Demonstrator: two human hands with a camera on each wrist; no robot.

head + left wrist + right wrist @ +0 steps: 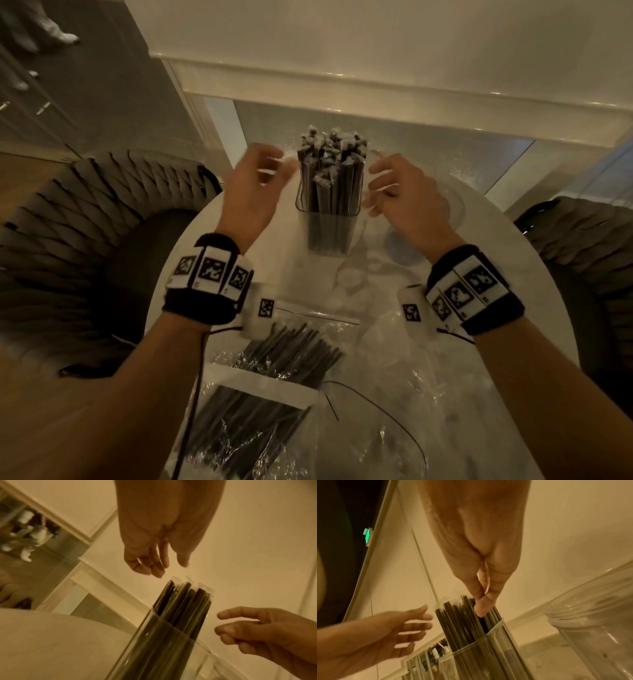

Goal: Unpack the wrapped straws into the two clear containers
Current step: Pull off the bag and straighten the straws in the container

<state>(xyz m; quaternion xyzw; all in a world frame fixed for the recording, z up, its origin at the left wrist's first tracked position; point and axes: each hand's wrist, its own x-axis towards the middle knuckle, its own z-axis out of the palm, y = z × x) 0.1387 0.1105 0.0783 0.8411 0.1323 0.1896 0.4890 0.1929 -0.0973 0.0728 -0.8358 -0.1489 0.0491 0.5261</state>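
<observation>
Upright between the two hands, a clear container [329,226] packed with wrapped straws [330,161] is seen on the desk [291,274]. No grip is closed: the left hand [251,192] is held just left of the straws with fingers loosely spread, and the right hand [399,195] just right of them, its fingers loosely curled with nothing seen pinched, though fingertip contact with the straws cannot be judged. Nearer the wrists, bagged straws [274,377] are laid flat, and a second clear container [597,622] is seen beyond the right hand.

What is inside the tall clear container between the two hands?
The clear container holds many dark wrapped straws, upright, tops above its rim. Their lower ends and the container's bottom are hard to see.
</observation>
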